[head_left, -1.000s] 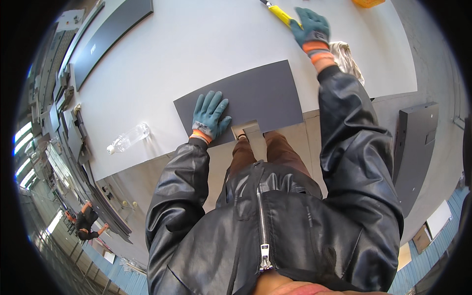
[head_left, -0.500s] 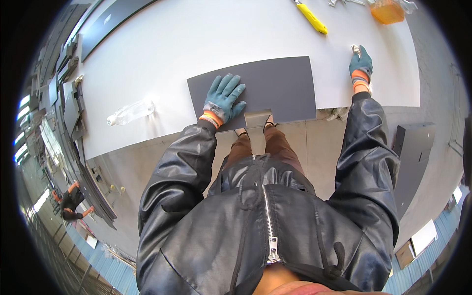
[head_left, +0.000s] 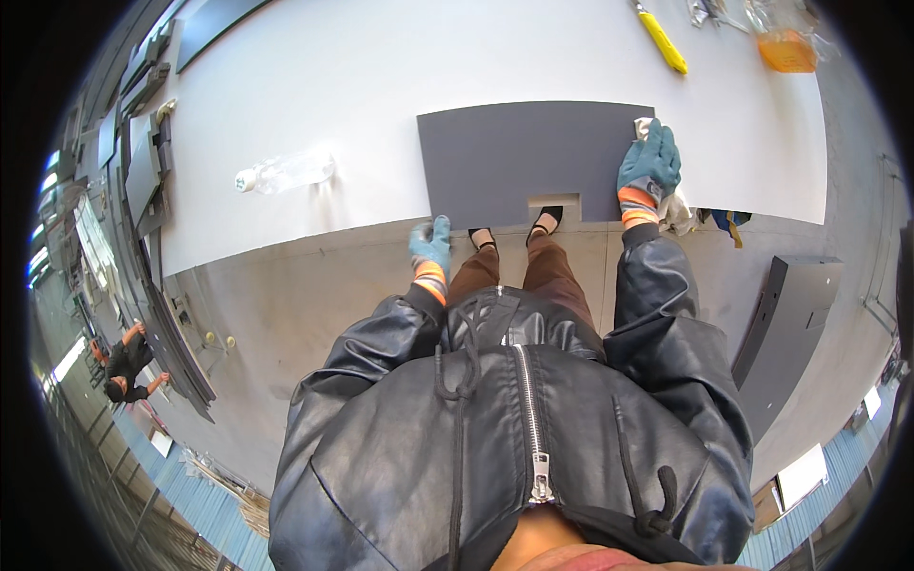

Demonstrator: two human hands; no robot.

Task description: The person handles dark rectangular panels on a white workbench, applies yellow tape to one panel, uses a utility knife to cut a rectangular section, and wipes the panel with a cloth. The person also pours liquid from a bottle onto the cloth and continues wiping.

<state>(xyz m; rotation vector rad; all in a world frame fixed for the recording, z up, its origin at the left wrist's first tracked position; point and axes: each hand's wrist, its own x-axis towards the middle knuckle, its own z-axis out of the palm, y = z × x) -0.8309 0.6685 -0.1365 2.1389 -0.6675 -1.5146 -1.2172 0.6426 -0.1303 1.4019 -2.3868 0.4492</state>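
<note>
A dark grey rectangular panel (head_left: 514,152) with a small notch in its near edge lies flat on the white table (head_left: 362,105), at the edge close to me. My right hand (head_left: 651,171), in a blue-green coated glove with an orange cuff, presses a crumpled white cloth (head_left: 643,128) at the panel's right edge, near its far corner. Its fingers lie close together over the cloth, hiding part of it. My left hand (head_left: 431,247), gloved alike, is at the panel's near left corner, thumb up against the edge and fingers curled, partly hidden.
A clear plastic bottle (head_left: 286,174) lies on its side left of the panel. Beyond it on the right are a yellow-handled knife (head_left: 664,43) and an orange-filled bag or container (head_left: 787,52). A dark box-like piece (head_left: 785,333) stands right. Another person (head_left: 131,362) is far left.
My left hand has slid from flat on the panel to its near left corner. The right hand has brought the cloth leftward from the bare table onto the panel's right edge. The view has shifted.
</note>
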